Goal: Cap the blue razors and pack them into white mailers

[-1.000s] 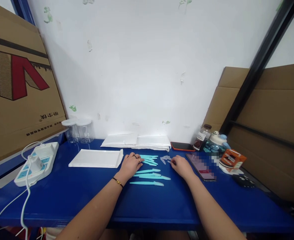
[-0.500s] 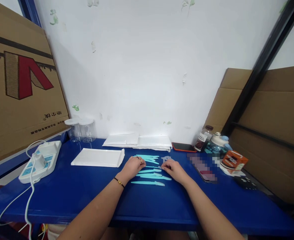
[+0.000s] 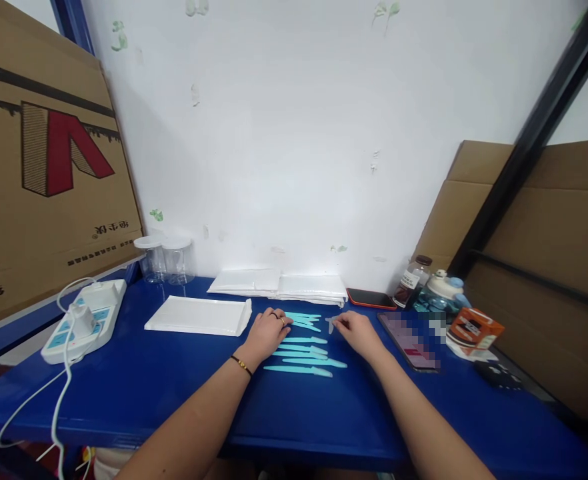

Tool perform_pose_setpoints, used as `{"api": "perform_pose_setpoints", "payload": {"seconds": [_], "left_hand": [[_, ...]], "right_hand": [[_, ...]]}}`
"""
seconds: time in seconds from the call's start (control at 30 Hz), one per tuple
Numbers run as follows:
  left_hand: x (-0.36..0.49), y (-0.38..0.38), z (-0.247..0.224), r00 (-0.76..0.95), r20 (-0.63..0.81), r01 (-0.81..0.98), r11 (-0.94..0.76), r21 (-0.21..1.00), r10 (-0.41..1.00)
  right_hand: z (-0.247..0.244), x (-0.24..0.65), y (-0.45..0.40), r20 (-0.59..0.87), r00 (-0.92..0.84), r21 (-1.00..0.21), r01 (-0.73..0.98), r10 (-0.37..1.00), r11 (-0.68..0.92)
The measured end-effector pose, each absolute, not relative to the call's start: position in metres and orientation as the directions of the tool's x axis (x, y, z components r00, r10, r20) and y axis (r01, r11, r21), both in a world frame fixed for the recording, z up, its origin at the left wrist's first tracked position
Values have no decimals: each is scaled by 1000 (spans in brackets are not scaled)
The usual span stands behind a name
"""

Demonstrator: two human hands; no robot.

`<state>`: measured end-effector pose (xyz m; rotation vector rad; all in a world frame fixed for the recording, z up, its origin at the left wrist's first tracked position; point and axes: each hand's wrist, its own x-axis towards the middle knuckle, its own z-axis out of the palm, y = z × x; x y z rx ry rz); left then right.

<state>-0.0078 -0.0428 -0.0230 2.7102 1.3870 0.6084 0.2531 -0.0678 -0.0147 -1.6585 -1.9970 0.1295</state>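
Several turquoise eyebrow razors point(image 3: 305, 372) lie in spaced rows across the middle of the blue table. Behind them is a loose pile of more turquoise razors point(image 3: 307, 317). My left hand point(image 3: 270, 329) rests at the pile's left end, its fingertips curled together on the end of one razor. To the right of the pile are small translucent blade caps point(image 3: 331, 324). My right hand point(image 3: 357, 329) pinches at these caps with thumb and forefinger; how many it holds is hidden.
A white padded mailer point(image 3: 199, 315) lies left of my hands, with stacked white mailers point(image 3: 311, 287) by the wall. Lidded clear jars point(image 3: 178, 263) and a power strip point(image 3: 87, 323) stand left. Phones point(image 3: 371, 298), bottles point(image 3: 414, 280) and an orange box point(image 3: 474, 330) are right.
The razor that lay between both hands now rests in the rows, released. My left hand has shifted to the pile, and my right hand has moved right and back to the caps.
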Motion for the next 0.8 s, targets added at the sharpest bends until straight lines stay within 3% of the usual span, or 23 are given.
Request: {"api": "perform_pose_setpoints", "payload": {"seconds": [0.17,0.27,0.53,0.6,0.8], "left_hand": [[-8,-41,-25,519,290,803,-575,158,804],[-9,-41,-24,480,324,818,-550,171,815],[-3,-38,-16,564,301,791,-608,73,769],[-1,-34,-14,548,275,800,-591,105,790],[0,-25,-18,458,170,813,-488,318,873]], "right_hand": [[-24,239,-61,254,-43,-219,970,966,101],[-27,237,-63,249,-53,-179,979,967,100],[-23,235,-61,284,-280,-240,905,917,351],[-24,237,-59,291,-274,-282,891,917,356],[-27,248,-60,205,-249,-576,751,947,322]]}}
